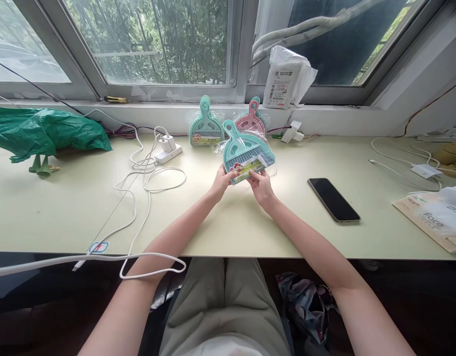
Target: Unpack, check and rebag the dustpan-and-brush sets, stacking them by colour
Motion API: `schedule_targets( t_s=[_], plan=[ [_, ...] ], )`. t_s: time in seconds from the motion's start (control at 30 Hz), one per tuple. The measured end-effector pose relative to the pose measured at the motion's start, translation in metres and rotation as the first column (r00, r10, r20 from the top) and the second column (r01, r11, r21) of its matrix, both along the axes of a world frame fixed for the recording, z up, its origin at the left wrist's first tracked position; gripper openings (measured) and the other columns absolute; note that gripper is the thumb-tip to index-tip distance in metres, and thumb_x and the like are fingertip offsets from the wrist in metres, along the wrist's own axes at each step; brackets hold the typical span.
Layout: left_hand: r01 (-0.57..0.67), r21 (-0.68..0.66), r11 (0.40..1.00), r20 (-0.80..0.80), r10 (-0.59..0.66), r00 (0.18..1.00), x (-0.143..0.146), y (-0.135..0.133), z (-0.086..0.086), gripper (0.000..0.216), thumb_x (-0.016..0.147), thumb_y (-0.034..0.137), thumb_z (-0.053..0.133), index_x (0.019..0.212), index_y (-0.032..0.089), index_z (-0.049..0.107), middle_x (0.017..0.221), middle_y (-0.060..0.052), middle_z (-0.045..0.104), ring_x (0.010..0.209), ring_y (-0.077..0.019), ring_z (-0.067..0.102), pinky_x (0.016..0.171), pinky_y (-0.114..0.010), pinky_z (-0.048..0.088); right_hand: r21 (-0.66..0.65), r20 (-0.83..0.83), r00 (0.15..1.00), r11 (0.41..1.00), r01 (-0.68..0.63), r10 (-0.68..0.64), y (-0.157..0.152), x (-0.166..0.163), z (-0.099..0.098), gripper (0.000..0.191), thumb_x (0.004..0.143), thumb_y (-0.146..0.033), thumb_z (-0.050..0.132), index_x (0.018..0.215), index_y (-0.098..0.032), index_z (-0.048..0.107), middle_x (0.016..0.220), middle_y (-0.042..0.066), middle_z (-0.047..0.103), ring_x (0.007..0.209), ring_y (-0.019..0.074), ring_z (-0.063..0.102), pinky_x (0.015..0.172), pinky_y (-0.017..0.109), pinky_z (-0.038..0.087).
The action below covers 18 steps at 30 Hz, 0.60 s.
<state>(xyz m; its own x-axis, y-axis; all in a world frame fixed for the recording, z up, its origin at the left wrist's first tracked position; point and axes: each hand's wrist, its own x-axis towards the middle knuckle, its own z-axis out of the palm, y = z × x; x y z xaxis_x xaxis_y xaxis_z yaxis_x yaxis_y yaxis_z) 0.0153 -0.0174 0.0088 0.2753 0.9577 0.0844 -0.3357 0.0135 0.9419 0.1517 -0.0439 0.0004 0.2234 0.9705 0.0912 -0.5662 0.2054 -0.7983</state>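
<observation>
Both my hands hold a teal mini dustpan and brush set (246, 148), wrapped in clear plastic with a printed label along its lower edge. My left hand (223, 182) grips the lower left corner, and my right hand (261, 186) pinches the bottom edge near the middle. The set is tilted, its handle loop pointing up and left. Behind it, against the wall under the window, a second teal dustpan set (205, 123) stands upright. A pink dustpan set (251, 117) leans there too, partly hidden by the one in my hands.
White cables (150, 178) and a power strip (168, 154) lie left, beyond them a green plastic bag (50, 131). A black phone (334, 199) and a tissue pack (435, 217) lie right. A wrapped box (283, 84) stands on the sill.
</observation>
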Motion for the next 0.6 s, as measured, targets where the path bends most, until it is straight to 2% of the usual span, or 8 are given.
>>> schedule_targets(
  t_s=[0.13,0.27,0.43,0.6],
  plan=[
    [0.031,-0.011,0.999,0.009,-0.031,0.999,-0.005,0.005,-0.005,0.048,0.063,0.022,0.071,0.108,0.023,0.053,0.106,-0.004,0.066,0.098,-0.0246,0.063,0.086,-0.048,0.054,-0.037,-0.01,0.999,0.999,-0.034,0.034,0.005,0.003,-0.004,0.03,0.07,-0.015,0.067,0.097,-0.025,0.059,0.099,-0.001,0.074,0.1,0.0169,0.07,0.102,0.036,0.053],
    [0.059,0.006,0.998,0.014,-0.059,0.998,-0.004,0.004,-0.005,0.056,0.064,0.023,0.073,0.115,0.026,0.05,0.114,-0.005,0.064,0.103,-0.0264,0.062,0.085,-0.049,0.055,-0.116,-0.048,0.999,0.993,-0.012,0.006,0.014,0.013,-0.007,0.015,0.082,-0.03,0.059,0.096,-0.024,0.061,0.095,0.0,0.074,0.091,0.0183,0.072,0.093,0.038,0.058],
    [0.105,0.067,0.992,-0.049,-0.102,0.994,-0.006,0.003,-0.005,0.065,0.068,0.027,0.07,0.127,0.028,0.044,0.127,-0.006,0.059,0.115,-0.03,0.058,0.088,-0.05,0.055,-0.215,-0.021,1.0,0.976,0.019,-0.024,0.02,0.027,-0.005,0.036,0.09,-0.056,0.047,0.104,-0.025,0.059,0.098,0.004,0.074,0.087,0.0228,0.073,0.083,0.043,0.061],
    [0.163,0.121,0.979,-0.17,-0.141,0.975,-0.009,0.004,-0.005,0.074,0.074,0.035,0.064,0.138,0.028,0.03,0.139,-0.008,0.05,0.125,-0.0319,0.051,0.09,-0.052,0.054,-0.24,0.015,0.999,0.97,0.037,-0.034,0.019,0.031,-0.003,0.044,0.092,-0.061,0.041,0.11,-0.025,0.058,0.103,0.006,0.073,0.089,0.023,0.072,0.082,0.043,0.061]
  ],
)
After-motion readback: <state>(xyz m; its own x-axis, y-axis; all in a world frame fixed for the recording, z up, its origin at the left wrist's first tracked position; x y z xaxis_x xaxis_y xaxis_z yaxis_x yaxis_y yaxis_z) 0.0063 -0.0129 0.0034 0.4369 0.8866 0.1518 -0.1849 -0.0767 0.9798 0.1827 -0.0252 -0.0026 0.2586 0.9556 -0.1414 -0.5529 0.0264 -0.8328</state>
